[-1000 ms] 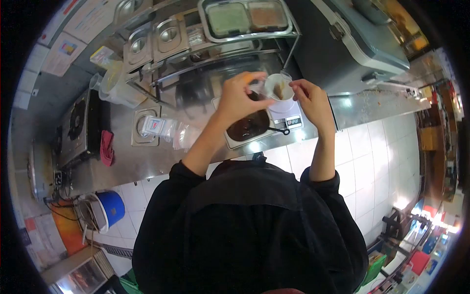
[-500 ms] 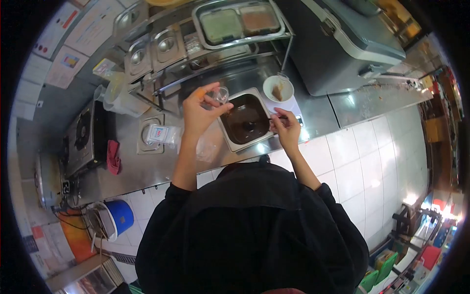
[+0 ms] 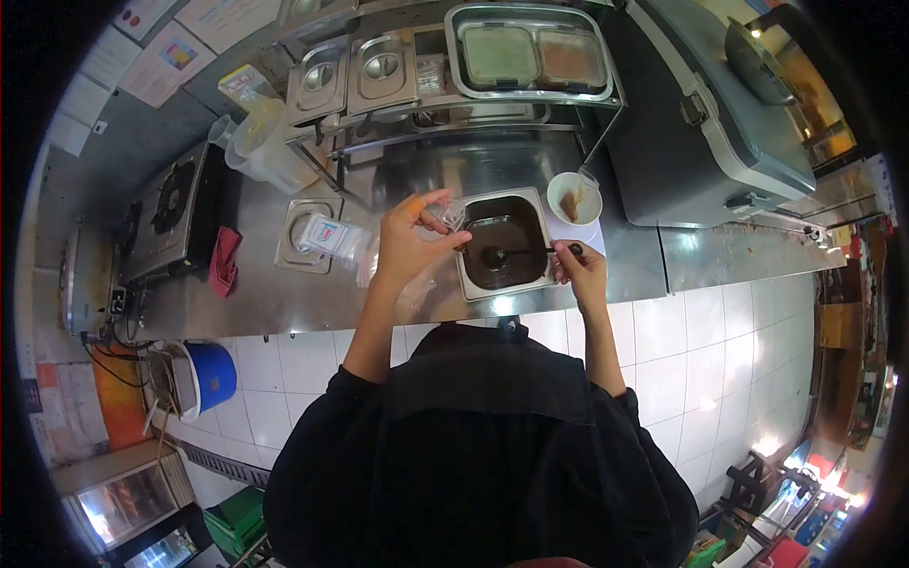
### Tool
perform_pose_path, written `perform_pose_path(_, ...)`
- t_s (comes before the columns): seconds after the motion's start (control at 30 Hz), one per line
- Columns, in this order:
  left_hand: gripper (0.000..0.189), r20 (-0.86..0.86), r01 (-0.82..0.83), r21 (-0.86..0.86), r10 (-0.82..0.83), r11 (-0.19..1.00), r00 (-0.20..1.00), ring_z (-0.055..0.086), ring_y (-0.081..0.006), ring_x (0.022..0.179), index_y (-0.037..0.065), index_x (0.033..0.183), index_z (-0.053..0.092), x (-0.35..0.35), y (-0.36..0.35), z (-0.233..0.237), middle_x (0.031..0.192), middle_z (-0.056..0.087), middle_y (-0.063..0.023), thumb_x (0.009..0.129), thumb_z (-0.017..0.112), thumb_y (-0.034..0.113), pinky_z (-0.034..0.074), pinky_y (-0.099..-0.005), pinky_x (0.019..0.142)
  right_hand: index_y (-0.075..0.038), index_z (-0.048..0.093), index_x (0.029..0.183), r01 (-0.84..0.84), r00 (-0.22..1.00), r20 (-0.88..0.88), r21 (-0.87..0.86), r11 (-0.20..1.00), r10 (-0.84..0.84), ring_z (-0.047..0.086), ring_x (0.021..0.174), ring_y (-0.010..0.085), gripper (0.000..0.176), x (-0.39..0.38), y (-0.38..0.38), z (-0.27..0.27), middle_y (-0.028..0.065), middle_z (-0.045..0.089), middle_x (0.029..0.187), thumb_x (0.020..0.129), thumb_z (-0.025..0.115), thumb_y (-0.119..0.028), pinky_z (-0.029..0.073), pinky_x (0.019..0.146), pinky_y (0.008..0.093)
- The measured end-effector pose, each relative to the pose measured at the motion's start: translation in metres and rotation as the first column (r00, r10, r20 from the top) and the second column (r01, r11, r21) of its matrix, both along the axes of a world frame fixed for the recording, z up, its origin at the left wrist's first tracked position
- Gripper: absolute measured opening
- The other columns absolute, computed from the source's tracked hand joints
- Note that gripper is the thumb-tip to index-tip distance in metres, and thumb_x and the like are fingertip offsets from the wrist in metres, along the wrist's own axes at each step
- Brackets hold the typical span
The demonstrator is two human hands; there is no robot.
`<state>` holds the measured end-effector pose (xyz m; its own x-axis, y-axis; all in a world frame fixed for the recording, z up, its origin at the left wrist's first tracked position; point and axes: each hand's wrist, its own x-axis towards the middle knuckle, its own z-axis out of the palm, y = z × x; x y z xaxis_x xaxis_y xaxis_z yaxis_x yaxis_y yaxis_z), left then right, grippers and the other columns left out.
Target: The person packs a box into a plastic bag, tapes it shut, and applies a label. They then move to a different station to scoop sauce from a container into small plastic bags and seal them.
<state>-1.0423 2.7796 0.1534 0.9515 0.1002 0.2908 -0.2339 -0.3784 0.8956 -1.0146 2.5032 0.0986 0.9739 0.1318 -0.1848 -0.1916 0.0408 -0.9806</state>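
A small clear plastic cup (image 3: 452, 215) is pinched in my left hand (image 3: 414, 237), at the upper left edge of a steel pan (image 3: 478, 293) of dark brown liquid (image 3: 507, 232). My right hand (image 3: 581, 269) grips the dark handle of a ladle (image 3: 496, 257) at the pan's right rim; the ladle's bowl lies in the liquid. Just beyond my right hand, a white bowl (image 3: 589, 206) with something brown in it stands on a white scale (image 3: 587, 234).
At the left are a steel lid (image 3: 299, 248) under a plastic packet (image 3: 331, 237), a red cloth (image 3: 223, 260) and a stove (image 3: 170, 208). A metal rack (image 3: 360, 128) with lidded containers stands behind. A grey cooler box (image 3: 663, 142) is at the right.
The view has shifted, so the counter appears lower and farther right. Both hands remain by the pan with the cup and the ladle. The ladle's bowl now shows more clearly in the liquid.
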Motion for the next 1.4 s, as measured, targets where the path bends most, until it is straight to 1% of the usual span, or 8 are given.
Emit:
perform_pose_path(0.33,0.062,-0.008,0.008,-0.018,-0.008,1.000,1.000,0.059,-0.0079,0.069,0.004,0.117,0.057,-0.004,0.000,-0.004,0.099,0.063,-0.0095,0.061,0.083,0.007,0.048,-0.0233,0.068,0.001,0.063,0.100,0.069,0.979,0.200,-0.090,0.994,-0.050,0.051,0.059,0.0055,0.022,-0.004,0.004,-0.027,0.0020,0.060,0.071,0.093,0.054,-0.018,0.039,0.051,0.0186)
perform_pose_path(0.43,0.064,0.014,0.018,0.014,-0.018,1.000,1.000,0.058,-0.0074,0.069,0.003,0.118,0.056,-0.003,0.000,-0.006,0.100,0.063,-0.0102,0.060,0.083,0.006,0.048,-0.0233,0.069,0.002,0.061,0.104,0.087,0.989,0.120,0.014,0.996,-0.088,0.052,0.060,0.0059,0.027,-0.002,-0.009,-0.032,0.0021,0.060,0.074,0.094,0.051,-0.021,0.039,0.052,0.0182)
perform_pose_path(0.5,0.065,-0.010,0.024,-0.021,-0.024,0.999,1.000,0.057,-0.0070,0.069,0.003,0.119,0.056,-0.005,-0.001,-0.004,0.101,0.063,-0.0106,0.060,0.083,0.006,0.048,-0.0233,0.069,0.004,0.058,0.107,0.159,0.987,-0.043,0.294,0.943,-0.153,0.055,0.068,0.0075,0.028,-0.001,-0.019,-0.041,0.0038,0.061,0.081,0.094,0.052,-0.020,0.043,0.058,0.0184)
perform_pose_path(0.63,0.066,0.002,0.019,-0.016,-0.019,1.000,1.000,0.057,-0.0069,0.069,0.003,0.120,0.056,-0.006,-0.003,-0.003,0.101,0.063,-0.0104,0.060,0.083,0.006,0.048,-0.0234,0.069,0.005,0.056,0.107,0.222,0.975,-0.111,0.500,0.837,-0.192,0.057,0.074,0.0090,0.029,-0.011,-0.036,-0.054,0.0054,0.061,0.084,0.094,0.052,-0.020,0.046,0.067,0.0175)
perform_pose_path(0.9,0.061,-0.009,0.060,0.030,-0.060,0.998,0.998,0.057,-0.0076,0.066,0.006,0.115,0.060,-0.004,-0.011,0.002,0.100,0.064,-0.0063,0.058,0.083,0.010,0.047,-0.0231,0.067,0.006,0.056,0.105,0.310,0.950,-0.167,0.624,0.717,-0.265,0.059,0.076,0.0100,0.026,-0.023,-0.049,-0.062,0.0067,0.061,0.087,0.093,0.053,-0.017,0.050,0.070,0.0194)
perform_pose_path(0.97,0.060,-0.022,0.078,0.051,-0.077,0.996,0.997,0.060,-0.0095,0.066,0.005,0.114,0.060,-0.003,-0.015,0.010,0.099,0.063,-0.0064,0.058,0.083,0.010,0.048,-0.0236,0.066,0.006,0.056,0.105,0.189,0.977,-0.072,0.722,0.665,-0.200,0.059,0.078,0.0111,0.025,-0.023,-0.054,-0.051,0.0076,0.061,0.090,0.092,0.054,-0.015,0.051,0.072,0.0202)
perform_pose_path(1.03,0.060,-0.034,0.097,0.072,-0.095,0.993,0.995,0.062,-0.0113,0.066,0.005,0.113,0.060,0.000,-0.019,0.012,0.097,0.063,-0.0065,0.057,0.082,0.011,0.049,-0.0242,0.065,0.006,0.054,0.107,0.327,0.932,-0.121,0.684,0.652,-0.342,0.058,0.074,0.0104,0.029,-0.024,-0.044,-0.025,0.0073,0.061,0.086,0.093,0.052,-0.019,0.044,0.064,0.0194)
perform_pose_path(1.4,0.058,-0.108,0.173,0.052,-0.167,0.984,0.980,0.059,-0.0100,0.065,-0.004,0.107,0.061,0.014,-0.045,0.028,0.089,0.063,-0.0072,0.057,0.084,0.016,0.047,-0.0223,0.063,0.005,0.055,0.108,0.147,0.887,0.281,0.579,0.802,-0.366,0.049,0.065,0.0117,0.028,-0.045,-0.008,0.062,0.0079,0.059,0.081,0.095,0.048,-0.020,0.038,0.057,0.0225)
